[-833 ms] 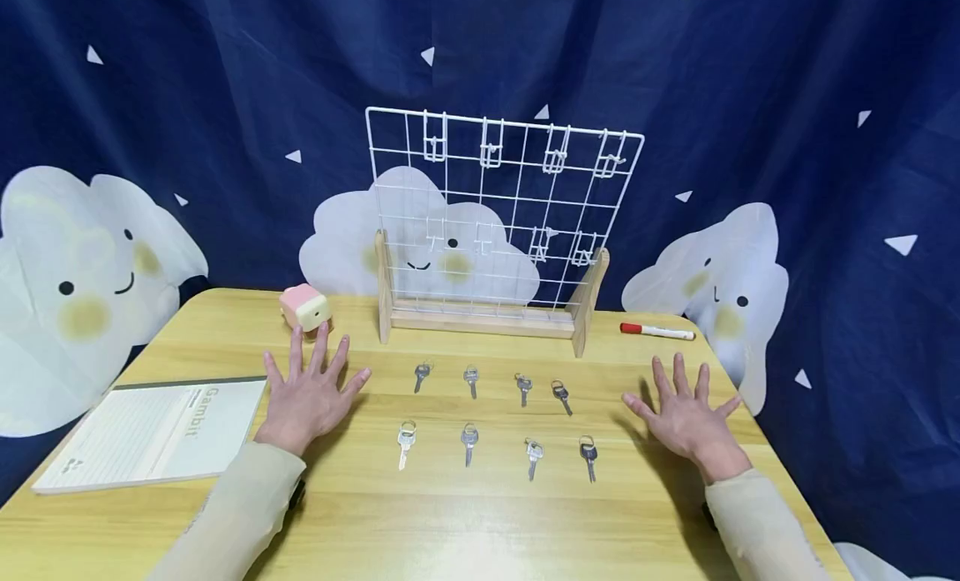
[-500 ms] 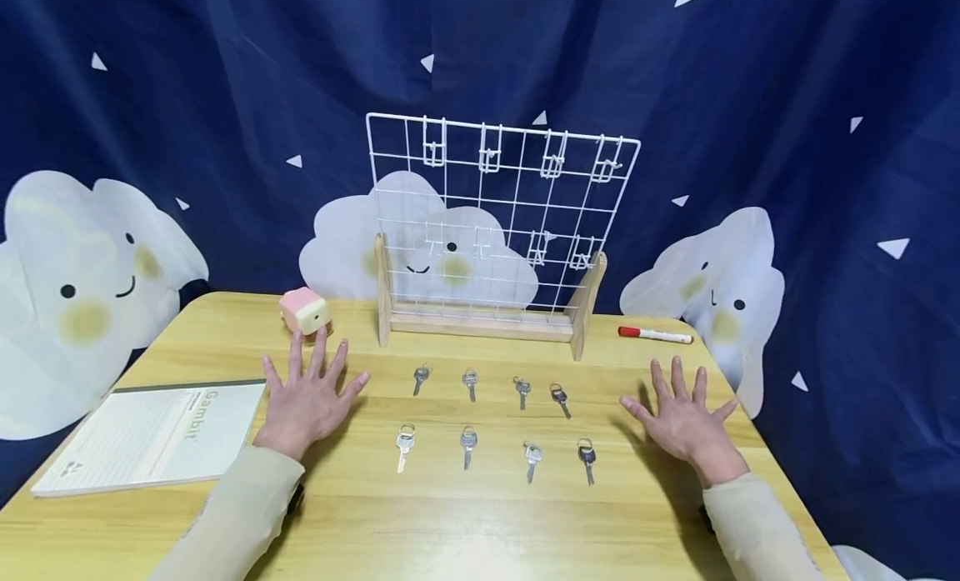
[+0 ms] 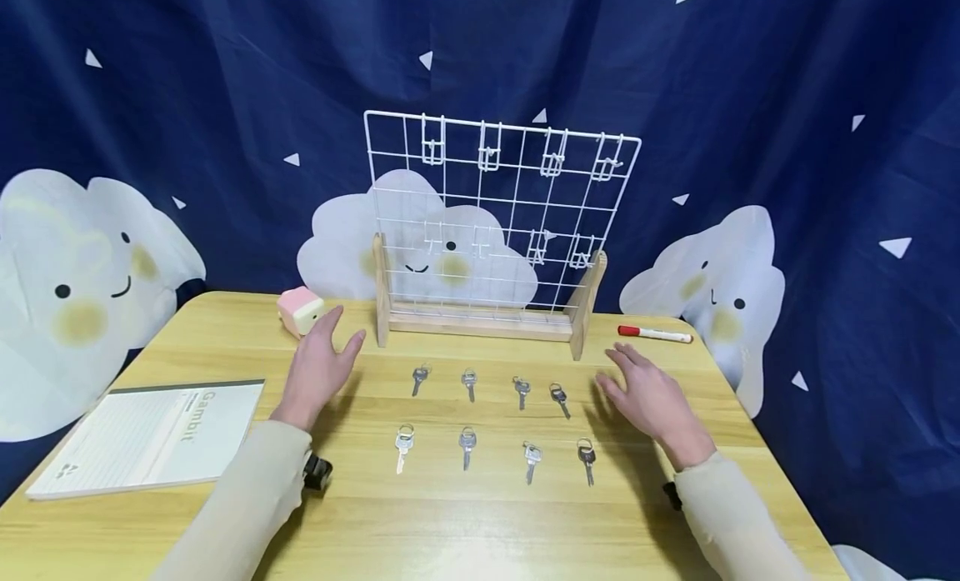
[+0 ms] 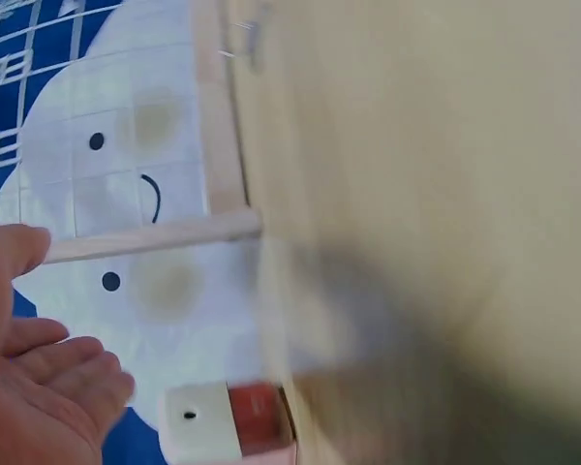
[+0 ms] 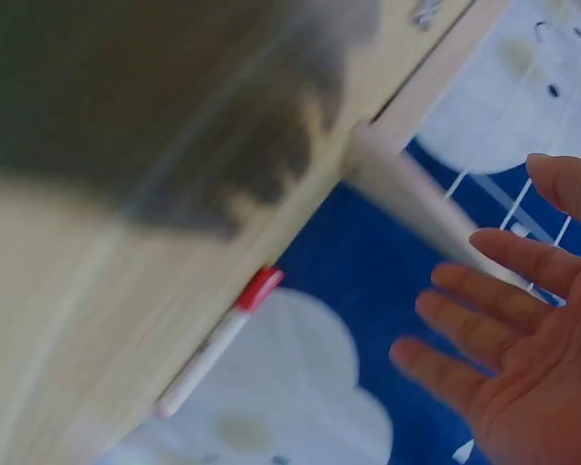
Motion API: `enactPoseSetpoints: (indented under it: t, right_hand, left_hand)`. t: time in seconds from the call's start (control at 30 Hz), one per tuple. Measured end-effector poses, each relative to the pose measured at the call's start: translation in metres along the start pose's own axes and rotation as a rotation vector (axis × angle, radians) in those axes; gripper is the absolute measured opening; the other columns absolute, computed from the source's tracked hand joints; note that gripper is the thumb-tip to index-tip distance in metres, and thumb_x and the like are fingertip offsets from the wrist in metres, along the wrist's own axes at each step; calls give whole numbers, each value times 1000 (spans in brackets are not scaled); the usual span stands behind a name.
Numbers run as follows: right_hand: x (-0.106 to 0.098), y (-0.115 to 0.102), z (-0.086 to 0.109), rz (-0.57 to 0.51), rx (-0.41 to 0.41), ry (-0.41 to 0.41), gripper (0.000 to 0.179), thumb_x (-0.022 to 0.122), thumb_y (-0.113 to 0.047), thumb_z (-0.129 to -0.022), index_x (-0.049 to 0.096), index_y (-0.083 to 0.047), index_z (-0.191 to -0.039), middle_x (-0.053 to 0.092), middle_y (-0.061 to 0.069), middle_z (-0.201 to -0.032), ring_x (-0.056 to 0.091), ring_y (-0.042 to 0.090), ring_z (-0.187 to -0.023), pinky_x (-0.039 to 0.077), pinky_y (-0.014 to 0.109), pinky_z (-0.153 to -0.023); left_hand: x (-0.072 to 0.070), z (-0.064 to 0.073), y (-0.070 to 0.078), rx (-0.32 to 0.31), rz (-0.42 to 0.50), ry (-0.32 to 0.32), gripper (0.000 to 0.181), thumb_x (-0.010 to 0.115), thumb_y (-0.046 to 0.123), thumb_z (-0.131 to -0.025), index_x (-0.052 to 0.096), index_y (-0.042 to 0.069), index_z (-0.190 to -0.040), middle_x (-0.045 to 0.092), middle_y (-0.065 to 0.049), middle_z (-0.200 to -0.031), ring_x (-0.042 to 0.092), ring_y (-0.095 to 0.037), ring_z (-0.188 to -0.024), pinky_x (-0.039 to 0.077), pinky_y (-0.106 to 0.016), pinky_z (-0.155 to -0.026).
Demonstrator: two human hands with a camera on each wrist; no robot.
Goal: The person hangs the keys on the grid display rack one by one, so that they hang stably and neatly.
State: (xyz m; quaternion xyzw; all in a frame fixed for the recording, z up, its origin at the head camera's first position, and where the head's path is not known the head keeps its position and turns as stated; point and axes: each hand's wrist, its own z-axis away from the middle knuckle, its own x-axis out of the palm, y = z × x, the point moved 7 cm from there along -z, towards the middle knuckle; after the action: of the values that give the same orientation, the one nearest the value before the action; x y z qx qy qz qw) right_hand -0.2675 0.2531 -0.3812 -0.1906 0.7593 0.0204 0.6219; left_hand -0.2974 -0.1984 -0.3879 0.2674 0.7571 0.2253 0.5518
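Several keys with rings lie in two rows on the wooden table; among them are a silver key (image 3: pixel 404 448) at the near left and a dark-headed key (image 3: pixel 587 461) at the near right. My left hand (image 3: pixel 318 373) hovers above the table left of the keys, thumb apart from the fingers, holding nothing. It partly hides a pink and cream block (image 3: pixel 300 311). To the right of the keys, my right hand (image 3: pixel 651 402) is raised over the table, fingers extended and nothing in them. In the right wrist view, its spread fingers (image 5: pixel 494 300) show plainly.
Behind the keys stands a white wire grid (image 3: pixel 495 197) with several hooks, on a wooden stand (image 3: pixel 480 324). A notepad (image 3: pixel 150 439) lies at the left. The red-capped marker (image 3: pixel 656 334) is at the back right. A blue cloud-printed curtain (image 3: pixel 525 47) hangs behind.
Both hands have come up from lying spread flat on the table and turned inward, the right one shifting left toward the keys. The keys and other objects stay where they were.
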Motion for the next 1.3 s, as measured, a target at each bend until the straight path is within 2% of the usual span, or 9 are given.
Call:
enactPoseSetpoints:
  t: [0.1,0.27,0.4,0.53,0.67,0.8,0.93,1.03,1.3]
  right_hand:
    - [3,-22,-16,-53,-81,7,44,66,-22,-95,57,3,-130,56,24,-132,54,43,-119,44,57,-100]
    - [17,-61,-41,-73,-214,-46,34,71,-15,-91,64,0,-121,63,18,-124,59,36,-114,47,50,-99]
    - [28,-87,-58,-119,-255,-94,29,71,-12,-90,67,-2,-118,65,13,-120,61,32,-111,49,46,-97]
    - [40,-107,-73,-190,-262,-130,28,70,-9,-90,68,-3,-118,67,10,-119,62,28,-111,49,42,-98]
    - [56,-124,-87,-270,-241,-184,31,67,-8,-92,67,-5,-123,65,9,-125,58,27,-119,44,40,-105]
    - [70,-138,-96,-343,-208,-248,36,64,-7,-94,64,-9,-129,62,7,-131,53,26,-126,40,39,-108]
    - [80,-150,-102,-405,-185,-283,38,64,-6,-93,63,-8,-131,62,7,-131,54,25,-124,41,38,-107]
    - [87,-159,-107,-453,-179,-296,36,65,-5,-93,63,-5,-129,63,9,-129,56,25,-121,43,37,-105]
    - [106,-183,-122,-437,-212,-315,28,66,-4,-92,67,-4,-120,68,8,-114,61,21,-108,47,33,-98]
  left_hand:
    - [0,-14,2,-27,147,18,62,56,27,-101,33,-6,-148,36,-28,-149,41,-47,-130,37,-53,-107]
    - [-4,-39,3,-12,379,52,59,61,14,-98,36,-10,-146,38,-28,-148,39,-39,-135,36,-41,-111]
    - [-7,-56,5,6,456,76,57,65,12,-96,41,-11,-142,44,-28,-143,43,-36,-133,39,-38,-108]
    - [-5,-68,7,0,480,58,60,66,16,-95,40,-8,-144,45,-25,-144,44,-32,-133,39,-37,-108]
    - [-1,-79,7,-8,500,31,62,65,16,-96,38,-6,-146,44,-22,-146,41,-30,-135,37,-37,-110]
    - [0,-88,3,-18,502,32,58,65,14,-96,41,-7,-144,46,-23,-145,43,-30,-134,39,-39,-109]
    - [1,-94,1,-26,476,38,57,66,17,-95,44,-7,-142,48,-22,-143,46,-31,-132,41,-40,-106]
    - [1,-99,4,-24,495,54,59,67,19,-95,43,-6,-143,47,-21,-143,46,-30,-132,41,-40,-107]
    - [2,-109,15,-13,504,86,57,67,19,-95,44,-7,-141,50,-21,-140,48,-31,-130,41,-42,-107]
